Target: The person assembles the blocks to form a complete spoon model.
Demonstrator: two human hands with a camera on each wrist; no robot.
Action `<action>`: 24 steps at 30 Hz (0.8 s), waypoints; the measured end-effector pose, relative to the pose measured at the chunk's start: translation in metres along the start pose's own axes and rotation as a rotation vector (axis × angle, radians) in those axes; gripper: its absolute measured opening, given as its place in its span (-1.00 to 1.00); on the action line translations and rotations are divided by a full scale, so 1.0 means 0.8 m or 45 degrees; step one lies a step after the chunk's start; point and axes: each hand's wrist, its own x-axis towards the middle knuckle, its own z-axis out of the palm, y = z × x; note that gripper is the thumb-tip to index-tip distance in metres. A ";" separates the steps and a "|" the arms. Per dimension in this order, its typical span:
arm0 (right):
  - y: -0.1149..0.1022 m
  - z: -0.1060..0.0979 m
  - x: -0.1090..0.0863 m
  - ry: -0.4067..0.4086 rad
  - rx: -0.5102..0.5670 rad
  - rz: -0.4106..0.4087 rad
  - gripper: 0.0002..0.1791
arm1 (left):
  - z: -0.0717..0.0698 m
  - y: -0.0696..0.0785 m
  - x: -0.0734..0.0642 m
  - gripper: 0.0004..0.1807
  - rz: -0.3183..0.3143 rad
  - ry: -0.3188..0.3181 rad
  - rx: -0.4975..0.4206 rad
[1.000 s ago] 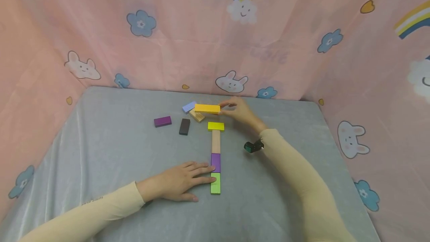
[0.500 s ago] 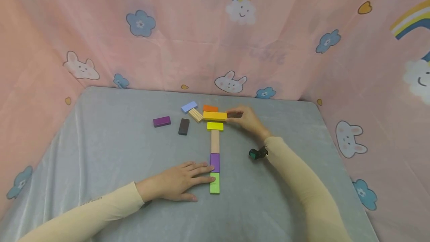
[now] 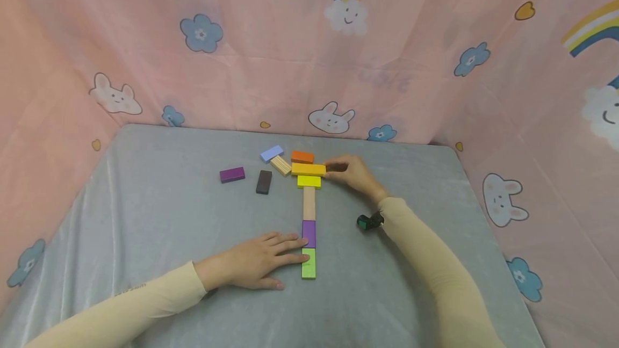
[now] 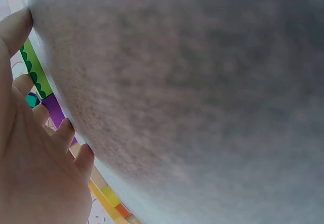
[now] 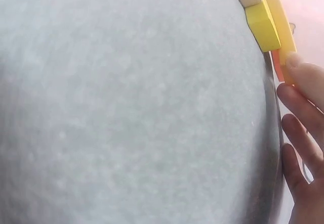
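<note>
In the head view my right hand (image 3: 355, 175) pinches the right end of an amber wooden block (image 3: 308, 169), which lies crosswise at the far edge of a bright yellow block (image 3: 309, 182). Whether the amber block rests on the yellow one or hovers beside it I cannot tell. Toward me from the yellow block runs a line of a beige block (image 3: 309, 203), a purple block (image 3: 308, 232) and a green block (image 3: 308, 270). My left hand (image 3: 256, 262) lies with fingers spread, its fingertips touching the purple and green blocks. The right wrist view shows thumb and fingers at the amber block's (image 5: 281, 24) end.
Behind the amber block lies an orange block (image 3: 302, 157). To its left are a light blue block (image 3: 272, 153), a ridged wood-coloured block (image 3: 280, 165), a black block (image 3: 264, 182) and a dark purple block (image 3: 232, 174). A pink printed curtain (image 3: 271, 69) borders the grey cloth-covered table (image 3: 169, 203).
My right hand has brought the amber block down and toward me, from over the loose blocks to the yellow block, uncovering the orange block. My left hand stays in place.
</note>
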 end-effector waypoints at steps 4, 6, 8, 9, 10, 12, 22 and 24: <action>0.000 0.000 -0.001 -0.009 -0.011 0.003 -0.57 | 0.000 0.000 0.000 -0.21 -0.002 -0.002 0.016; 0.001 0.000 -0.001 -0.008 -0.007 -0.001 -0.57 | 0.000 0.000 0.000 -0.21 -0.003 -0.005 0.023; 0.002 -0.001 -0.001 -0.006 0.006 -0.008 -0.57 | 0.000 0.000 0.000 -0.21 -0.008 -0.009 0.024; 0.003 -0.002 -0.001 -0.004 0.011 -0.007 -0.57 | 0.000 0.001 0.000 -0.21 -0.010 -0.014 0.022; 0.003 -0.003 -0.001 -0.002 0.013 -0.005 -0.58 | 0.000 0.001 0.000 -0.22 -0.013 -0.016 0.022; 0.004 -0.005 0.000 -0.001 0.016 0.001 -0.58 | 0.000 0.001 0.000 -0.22 -0.016 -0.020 0.020; 0.002 -0.001 0.002 -0.017 -0.032 0.011 -0.56 | -0.002 0.002 0.001 -0.23 -0.017 -0.014 0.000; 0.001 0.001 0.002 -0.015 -0.029 0.015 -0.57 | -0.002 0.002 0.000 -0.23 -0.016 -0.013 0.003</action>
